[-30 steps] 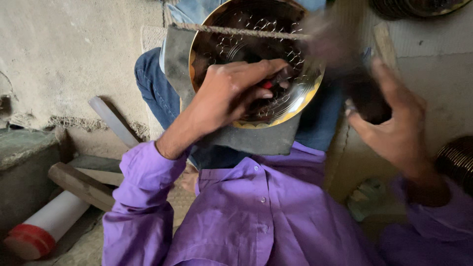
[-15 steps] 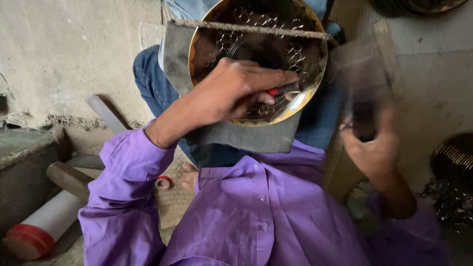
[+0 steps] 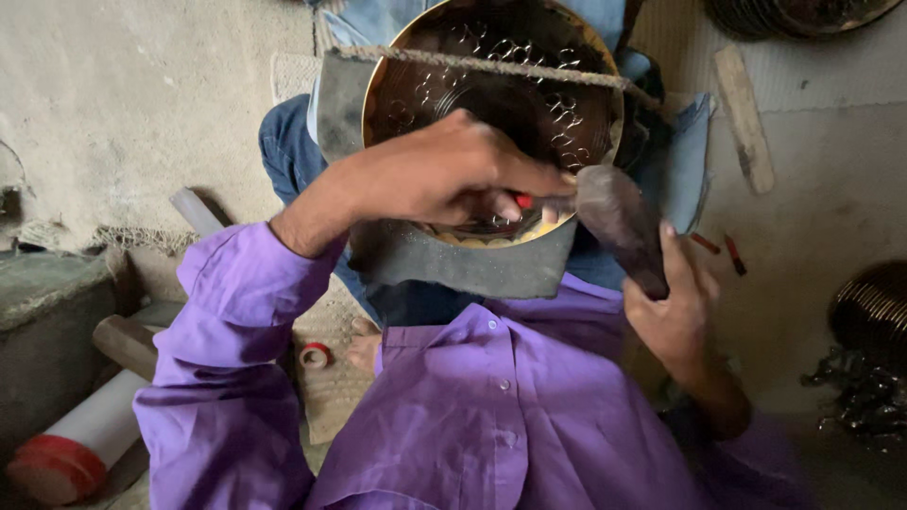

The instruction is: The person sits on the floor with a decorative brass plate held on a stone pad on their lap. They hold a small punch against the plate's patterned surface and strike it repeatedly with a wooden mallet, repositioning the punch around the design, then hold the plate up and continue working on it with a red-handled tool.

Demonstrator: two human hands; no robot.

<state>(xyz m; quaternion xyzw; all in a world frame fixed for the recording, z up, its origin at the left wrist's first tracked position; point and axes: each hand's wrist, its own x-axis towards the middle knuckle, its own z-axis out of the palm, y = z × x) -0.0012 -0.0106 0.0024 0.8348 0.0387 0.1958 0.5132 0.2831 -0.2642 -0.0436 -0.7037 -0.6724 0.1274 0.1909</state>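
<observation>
A round brass bowl (image 3: 491, 85) with a punched pattern rests on my lap, backed by a dark grey pad (image 3: 453, 260) and crossed by a rope (image 3: 491, 64) near its top. My left hand (image 3: 444, 170) lies over the bowl's lower rim, pinching a small red-handled tool (image 3: 522, 201) against the metal. My right hand (image 3: 675, 302) grips a dark wooden mallet (image 3: 619, 222), whose head sits right beside the tool's end. Purple shirt sleeves cover both arms.
A white tube with a red cap (image 3: 71, 444) and a wooden block (image 3: 123, 342) lie on the floor at left. A wooden stick (image 3: 744, 118) and red pencils (image 3: 718, 250) lie at right. Dark metal pieces (image 3: 869, 368) sit at the right edge.
My right hand has swung the mallet down from a raised, blurred position to the tool at the bowl's rim. My left hand has stayed on the bowl with the tool.
</observation>
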